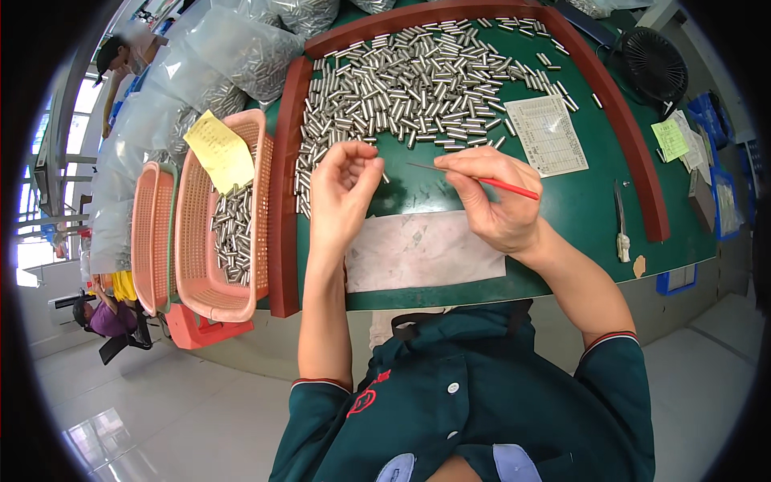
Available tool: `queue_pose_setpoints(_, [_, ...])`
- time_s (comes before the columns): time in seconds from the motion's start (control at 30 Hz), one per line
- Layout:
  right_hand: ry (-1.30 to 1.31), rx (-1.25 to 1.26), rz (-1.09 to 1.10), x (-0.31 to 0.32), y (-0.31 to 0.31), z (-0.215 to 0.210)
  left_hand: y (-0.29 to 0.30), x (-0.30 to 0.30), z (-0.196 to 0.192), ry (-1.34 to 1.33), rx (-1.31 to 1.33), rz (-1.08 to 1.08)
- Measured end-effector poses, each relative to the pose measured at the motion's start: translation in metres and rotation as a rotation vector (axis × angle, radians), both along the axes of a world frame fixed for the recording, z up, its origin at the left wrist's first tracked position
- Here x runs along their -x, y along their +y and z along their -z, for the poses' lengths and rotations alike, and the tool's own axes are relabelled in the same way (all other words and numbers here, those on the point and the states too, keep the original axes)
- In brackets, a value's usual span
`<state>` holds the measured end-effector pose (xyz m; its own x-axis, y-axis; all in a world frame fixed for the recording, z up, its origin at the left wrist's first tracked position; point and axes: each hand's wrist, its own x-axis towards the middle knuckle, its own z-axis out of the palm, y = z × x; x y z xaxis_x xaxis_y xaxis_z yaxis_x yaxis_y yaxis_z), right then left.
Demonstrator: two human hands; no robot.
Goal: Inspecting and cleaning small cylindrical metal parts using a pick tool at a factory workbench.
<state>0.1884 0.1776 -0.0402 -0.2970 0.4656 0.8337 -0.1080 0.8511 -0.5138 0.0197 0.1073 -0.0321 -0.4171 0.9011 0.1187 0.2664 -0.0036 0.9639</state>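
My right hand (499, 197) grips a thin tool with a red handle (514, 189) and a slender dark metal tip, like a pick or small file. Its tip points left, toward my other hand. My left hand (344, 189) is closed, fingers curled in and thumb against them; what it holds, if anything, is hidden. Just right of its thumb a small metal pin (385, 177) shows; I cannot tell whether it is held. Beyond both hands spreads a large heap of shiny metal pins (418, 80) on the green table. A pale, stained cloth (426, 253) lies nearer me.
A reddish-brown raised border (285, 201) encloses the work area. Left of it stand pink baskets (189, 241), one holding pins and a yellow paper, and bags of pins (241, 56). Rightward are a printed sheet (546, 135), a black fan (654, 68) and tweezers (621, 225).
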Motion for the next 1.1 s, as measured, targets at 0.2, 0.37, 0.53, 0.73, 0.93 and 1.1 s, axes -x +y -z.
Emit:
queue_pose_setpoints(0.2, [0.046,0.026,-0.101,0.002,-0.005,0.004,-0.024,-0.009,0.023,-0.427,0.077,-0.007])
queue_pose_setpoints(0.37, [0.006,0.023,-0.122,0.001,-0.006,0.006,-0.031,-0.012,0.02,-0.52,0.085,0.006])
queue_pose_setpoints(0.53, [-0.043,-0.081,-0.112,0.004,-0.008,0.006,-0.033,-0.01,0.026,-0.53,0.066,-0.009])
queue_pose_setpoints(0.73, [-0.066,-0.119,-0.135,0.004,-0.009,0.008,-0.032,-0.01,0.026,-0.517,0.073,-0.004])
queue_pose_setpoints(0.93, [-0.122,-0.114,-0.14,0.005,-0.009,0.008,-0.033,-0.01,0.027,-0.517,0.086,0.008])
queue_pose_setpoints(1.1, [-0.225,-0.111,-0.181,0.006,-0.013,0.003,-0.035,-0.015,0.024,-0.507,0.034,0.03])
